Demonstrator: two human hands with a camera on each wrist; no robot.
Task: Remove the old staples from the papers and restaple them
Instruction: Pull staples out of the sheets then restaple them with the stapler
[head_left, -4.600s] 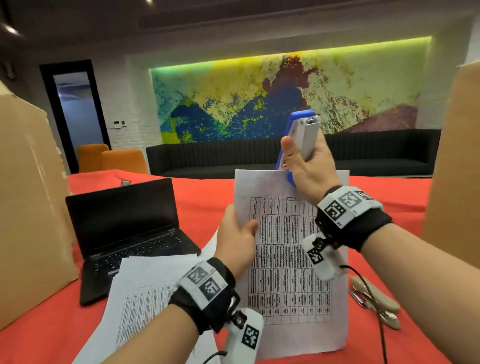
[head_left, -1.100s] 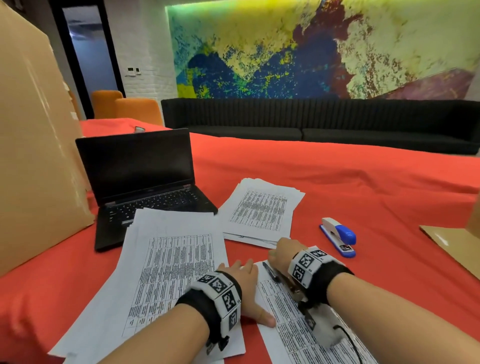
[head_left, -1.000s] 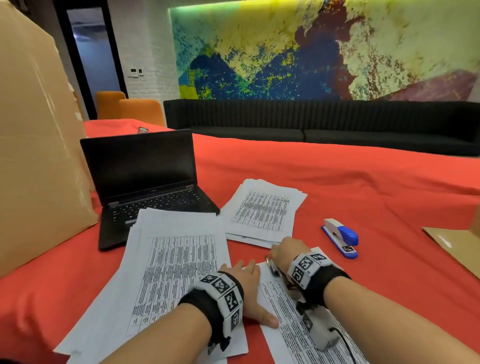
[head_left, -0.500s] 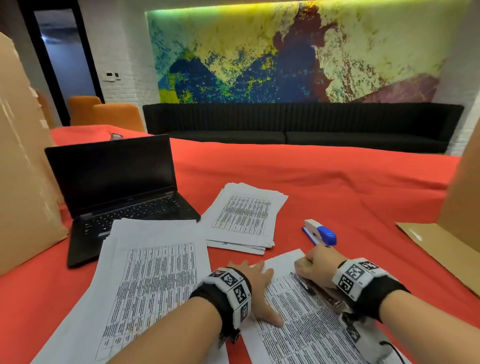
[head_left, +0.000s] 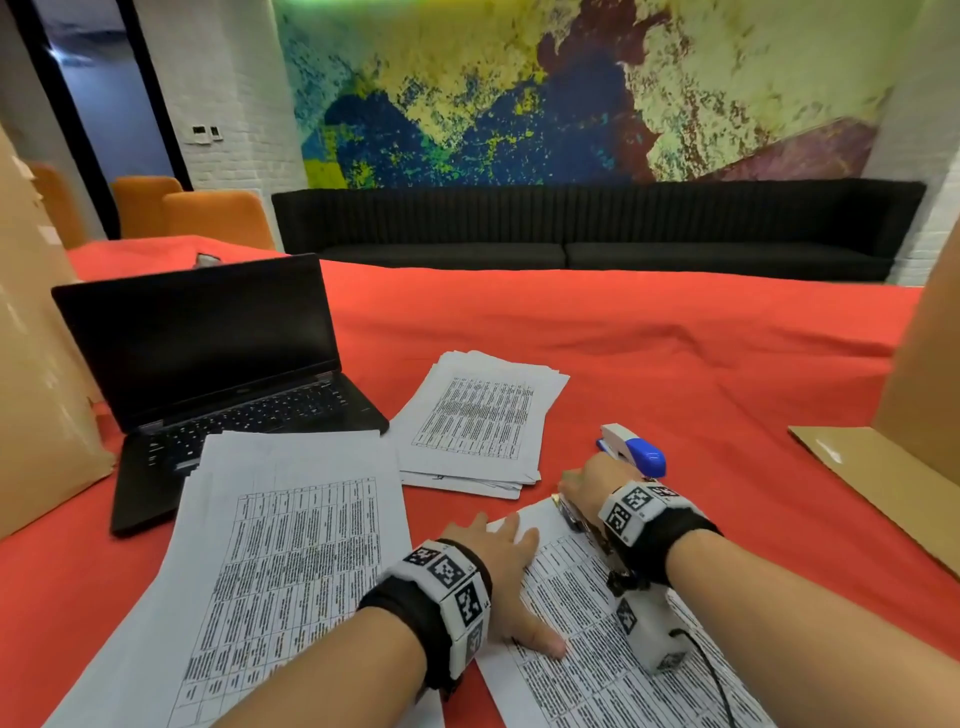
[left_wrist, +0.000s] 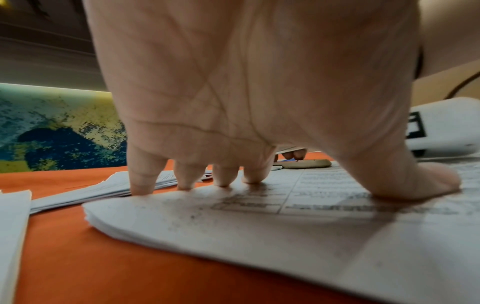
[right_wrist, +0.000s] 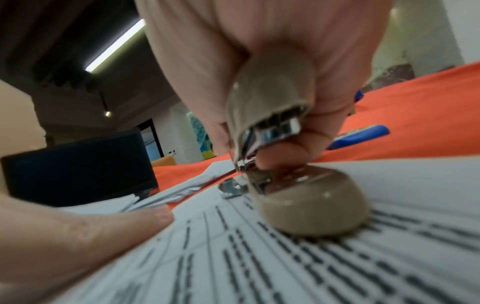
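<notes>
Right hand (right_wrist: 259, 61) grips a smooth beige plastic-and-chrome staple remover (right_wrist: 280, 164) on the white printed table sheets (head_left: 582, 649), which the left hand (head_left: 501, 582) presses flat, fingers spread, on the red-clothed desk (head_left: 675, 364); print illegible.

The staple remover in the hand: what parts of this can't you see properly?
- Head view: the right hand covers most of the staple remover.
- Right wrist view: its tip on the papers is blurred; no staple can be made out.
- Left wrist view: the left hand blocks nearly everything behind it.
</notes>
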